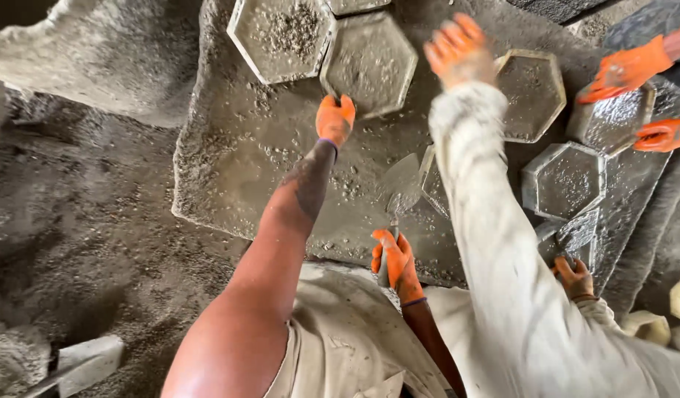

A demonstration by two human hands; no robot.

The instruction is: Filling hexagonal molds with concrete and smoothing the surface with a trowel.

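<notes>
Left hand: resting, fingers curled, on the mould edge on the bench.
Mould: likely heavy with wet concrete, stiff, slippery; gripping opposite rims suits it.
Right hand: gripping the trowel handle.

Dim daylight, wet glare, motion blur

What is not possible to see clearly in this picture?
Head view:
- Left hand: motion-blurred, grip unreadable.
- Right hand: what it grips is too small and dim to tell.
- Hexagonal mould: half covered by the white sleeve.
- Co-worker's gloved hand: arm cut by the right edge.
</notes>
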